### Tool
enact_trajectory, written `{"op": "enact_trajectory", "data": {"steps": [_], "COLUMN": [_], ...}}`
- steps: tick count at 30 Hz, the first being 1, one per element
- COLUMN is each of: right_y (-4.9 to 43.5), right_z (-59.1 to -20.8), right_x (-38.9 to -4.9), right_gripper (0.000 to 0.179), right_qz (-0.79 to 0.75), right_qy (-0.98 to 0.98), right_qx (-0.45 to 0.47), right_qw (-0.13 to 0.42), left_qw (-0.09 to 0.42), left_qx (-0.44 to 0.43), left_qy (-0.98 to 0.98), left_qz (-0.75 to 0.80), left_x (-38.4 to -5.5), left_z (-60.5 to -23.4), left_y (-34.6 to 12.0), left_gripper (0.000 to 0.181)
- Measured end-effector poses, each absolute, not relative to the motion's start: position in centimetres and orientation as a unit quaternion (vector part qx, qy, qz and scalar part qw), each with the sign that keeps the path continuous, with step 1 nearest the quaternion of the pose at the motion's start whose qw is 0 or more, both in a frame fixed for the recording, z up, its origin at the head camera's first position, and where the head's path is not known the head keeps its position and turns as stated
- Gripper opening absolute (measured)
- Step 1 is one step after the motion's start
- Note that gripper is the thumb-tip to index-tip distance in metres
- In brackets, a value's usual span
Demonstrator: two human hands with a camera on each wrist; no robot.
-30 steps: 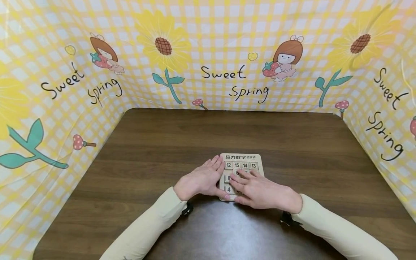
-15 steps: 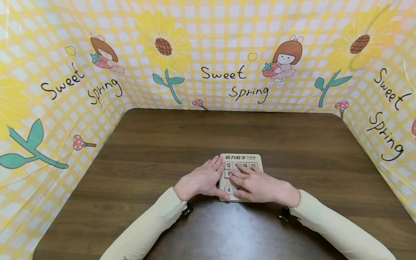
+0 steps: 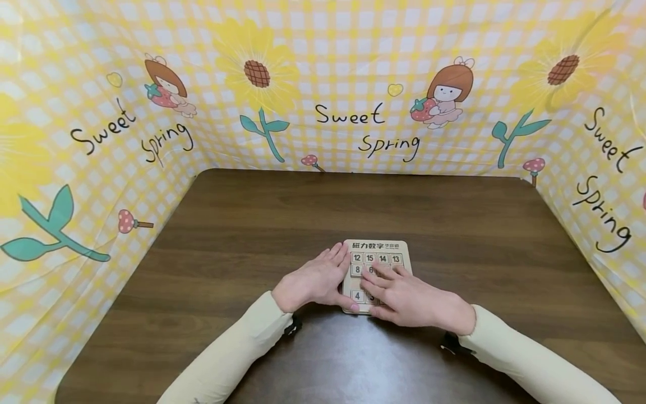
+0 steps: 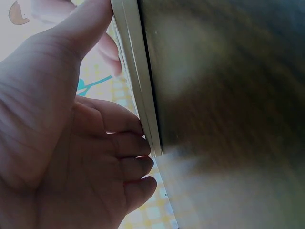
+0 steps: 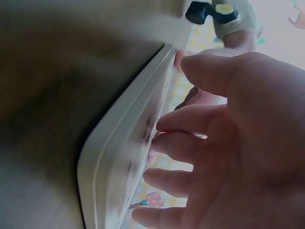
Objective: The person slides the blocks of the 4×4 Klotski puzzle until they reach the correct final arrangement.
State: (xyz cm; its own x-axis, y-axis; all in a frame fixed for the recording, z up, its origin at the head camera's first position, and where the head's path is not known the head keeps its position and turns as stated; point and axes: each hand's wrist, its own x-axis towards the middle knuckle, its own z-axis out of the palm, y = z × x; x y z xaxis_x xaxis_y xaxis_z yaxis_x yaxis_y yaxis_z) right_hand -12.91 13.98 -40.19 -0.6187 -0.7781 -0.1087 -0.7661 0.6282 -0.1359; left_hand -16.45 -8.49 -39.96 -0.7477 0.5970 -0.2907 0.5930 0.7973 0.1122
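Tile 8 [image 3: 357, 270] has gone one row farther since a second ago, out of the third row to the place just near of tile 12 [image 3: 357, 258], leaving a bare slot [image 3: 355, 283] at the left between it and tile 4 [image 3: 357, 296]. My right hand [image 3: 414, 300] has drawn back a little nearer than half a second ago; its fingers are spread wide over the right and middle of the puzzle board [image 3: 404, 247], gripping nothing, and I cannot tell which fingertip presses a tile. With my left hand [image 3: 320, 280] I brace the board, fingers fairly straight along its left edge, thumb at the near left corner. It lies flat near the table's [image 3: 282, 224] middle. I judge I am midway through shuffling tiles by sliding; the next move likely calls for a light fingertip push of a neighbouring tile into that slot, board kept still.
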Motion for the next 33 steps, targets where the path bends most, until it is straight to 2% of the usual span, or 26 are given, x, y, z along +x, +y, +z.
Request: {"op": "enact_trajectory", "data": {"steps": [13,33], "right_y": [14.4,14.0], "right_z": [-39.6,-40.2], "right_x": [-10.1,-10.3], "right_gripper": [0.062,0.059], "right_qz": [-0.03,-0.017], "right_qy": [0.882,0.885], "right_qx": [-0.464,-0.462], "right_qw": [0.077,0.05], "left_qw": [0.154,0.145], "left_qx": [0.323,0.331], "left_qy": [0.934,0.933], "left_qz": [0.001,0.0], "left_x": [-16.4,-16.6], "left_z": [-39.9,-40.3], "left_y": [-8.5,-8.4], "left_gripper": [0.118,0.118]}}
